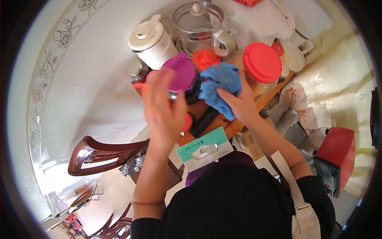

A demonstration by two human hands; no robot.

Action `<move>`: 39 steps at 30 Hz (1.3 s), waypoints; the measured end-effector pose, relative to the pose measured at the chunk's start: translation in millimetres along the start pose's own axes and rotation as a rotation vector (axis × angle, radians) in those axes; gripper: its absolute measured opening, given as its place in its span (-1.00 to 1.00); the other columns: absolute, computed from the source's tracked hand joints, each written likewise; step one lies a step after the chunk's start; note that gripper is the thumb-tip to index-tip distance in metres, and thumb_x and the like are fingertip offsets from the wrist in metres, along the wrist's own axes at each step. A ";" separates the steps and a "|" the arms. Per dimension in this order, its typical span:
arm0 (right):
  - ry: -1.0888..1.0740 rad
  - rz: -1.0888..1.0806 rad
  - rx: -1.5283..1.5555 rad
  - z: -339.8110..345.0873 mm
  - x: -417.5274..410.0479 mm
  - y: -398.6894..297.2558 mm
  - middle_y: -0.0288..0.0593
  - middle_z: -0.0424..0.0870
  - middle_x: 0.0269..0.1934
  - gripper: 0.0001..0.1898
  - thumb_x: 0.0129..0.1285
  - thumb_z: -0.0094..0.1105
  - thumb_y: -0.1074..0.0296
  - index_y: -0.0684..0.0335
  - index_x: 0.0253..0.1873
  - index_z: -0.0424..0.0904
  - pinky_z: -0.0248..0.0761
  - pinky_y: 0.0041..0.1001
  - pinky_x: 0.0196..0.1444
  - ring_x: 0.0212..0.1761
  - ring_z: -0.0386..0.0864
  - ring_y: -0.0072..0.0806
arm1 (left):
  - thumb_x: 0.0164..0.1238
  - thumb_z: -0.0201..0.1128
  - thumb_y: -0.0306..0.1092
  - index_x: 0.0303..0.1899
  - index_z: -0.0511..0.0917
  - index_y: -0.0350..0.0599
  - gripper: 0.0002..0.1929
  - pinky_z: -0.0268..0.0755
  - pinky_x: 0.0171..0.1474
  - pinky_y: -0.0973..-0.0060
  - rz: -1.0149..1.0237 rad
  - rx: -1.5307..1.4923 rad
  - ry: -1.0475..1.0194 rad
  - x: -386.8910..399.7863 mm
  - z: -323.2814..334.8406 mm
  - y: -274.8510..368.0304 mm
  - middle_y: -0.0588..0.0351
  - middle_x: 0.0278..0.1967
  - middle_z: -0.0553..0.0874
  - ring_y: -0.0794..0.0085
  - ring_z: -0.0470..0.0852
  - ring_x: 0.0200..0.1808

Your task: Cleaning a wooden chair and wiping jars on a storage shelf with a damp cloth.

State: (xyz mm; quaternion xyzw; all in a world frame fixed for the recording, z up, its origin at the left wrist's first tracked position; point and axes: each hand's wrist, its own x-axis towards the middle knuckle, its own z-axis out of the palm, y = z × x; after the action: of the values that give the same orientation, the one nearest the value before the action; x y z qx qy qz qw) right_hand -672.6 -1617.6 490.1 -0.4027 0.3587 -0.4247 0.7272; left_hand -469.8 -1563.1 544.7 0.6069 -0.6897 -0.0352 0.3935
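A crumpled blue cloth (pixel 220 85) is bunched in my right hand (pixel 238 100), whose thumb presses on its near side. My left hand (pixel 164 110), blurred, is raised with thumb and fingers apart and nothing visible in it. Behind its fingertips stands a dark jar with a purple lid (pixel 180 71), partly hidden by the hand. Between the jar and a glass pot (pixel 195 33) sits a red plastic bag (pixel 206 58), with the cloth overlapping its near edge. Right of the cloth is a jar with a red lid (pixel 262 62).
A white lidded kettle (pixel 152 41) and a small metal-capped jar (pixel 136 68) stand by the wall. A glove box (pixel 204 149) lies at the wooden table's (pixel 229 128) near edge. Left is a carved wooden chair (pixel 98 155); right, a red appliance (pixel 337 158).
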 end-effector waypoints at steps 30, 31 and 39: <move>0.193 -0.322 -0.650 8.7 98.5 36.2 0.10 0.68 -0.12 -0.65 0.22 0.25 0.24 0.26 0.06 0.59 0.45 -0.23 0.01 -0.05 0.64 0.00 | 0.46 0.16 -0.23 0.30 0.27 -0.32 -0.48 0.29 0.27 0.19 -0.234 -0.126 -0.010 17.5 50.3 -70.7 -0.29 0.18 0.39 -0.04 0.44 0.18; 0.167 -0.385 -0.680 18.3 101.4 24.0 0.10 0.70 -0.14 -0.66 0.26 0.22 0.24 0.26 0.07 0.60 0.45 -0.24 0.01 -0.06 0.65 -0.01 | 0.45 0.16 -0.24 0.30 0.27 -0.32 -0.48 0.28 0.27 0.19 -0.222 -0.118 -0.007 15.5 48.9 -71.9 -0.28 0.18 0.39 -0.03 0.43 0.18; -0.112 -0.271 -0.975 29.5 175.1 6.7 0.08 0.71 -0.13 -0.66 0.29 0.14 0.10 0.17 0.02 0.64 0.46 -0.14 0.01 -0.04 0.63 0.03 | 0.43 0.20 -0.23 0.32 0.23 -0.34 -0.43 0.25 0.31 0.18 -0.262 -0.142 0.012 17.4 53.1 -73.5 -0.29 0.23 0.34 -0.02 0.37 0.24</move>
State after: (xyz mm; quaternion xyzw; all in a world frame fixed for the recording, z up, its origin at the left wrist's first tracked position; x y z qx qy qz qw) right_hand -578.1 -1765.9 465.1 -0.7603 0.4202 -0.2761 0.4112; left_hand -440.5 -1620.2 478.2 0.6625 -0.5980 -0.1315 0.4315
